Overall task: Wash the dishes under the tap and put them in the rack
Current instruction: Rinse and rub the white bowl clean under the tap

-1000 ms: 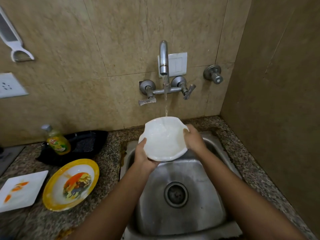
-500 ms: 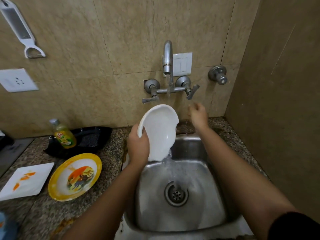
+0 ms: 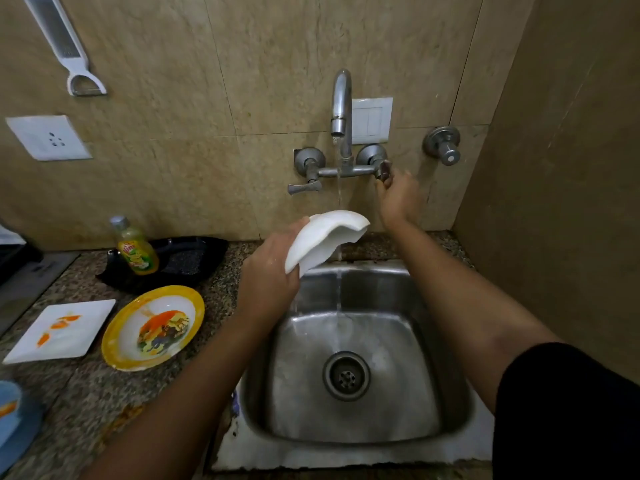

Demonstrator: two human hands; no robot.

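1. The rinsing step is judged to be closing: a white dish (image 3: 322, 239) is held tilted over the back left corner of the sink (image 3: 304, 358), so that water can drain off it.
2. Water (image 3: 339, 188) is seen running from the tap spout (image 3: 341, 102); the stream falls just past the dish's right edge into the basin.
3. The left hand (image 3: 266, 275) is closed on the dish's lower left rim, with the fingers wrapped behind it and the thumb side toward the camera.
4. The right hand (image 3: 398, 195) is raised to the right tap handle (image 3: 382, 168), and its fingers appear curled about the lever; nothing else is held by it.
5. A turn of that lever is judged to be the next move, and after it the dish would have to be carried to the rack, which is not in view.
6. A firm one-handed hold is called for, since the dish is wet and likely slippery.
7. A yellow-rimmed plate (image 3: 152, 327) and a stained square plate (image 3: 59, 332) lie on the surface (image 3: 86, 393) to the left, apparently unwashed.
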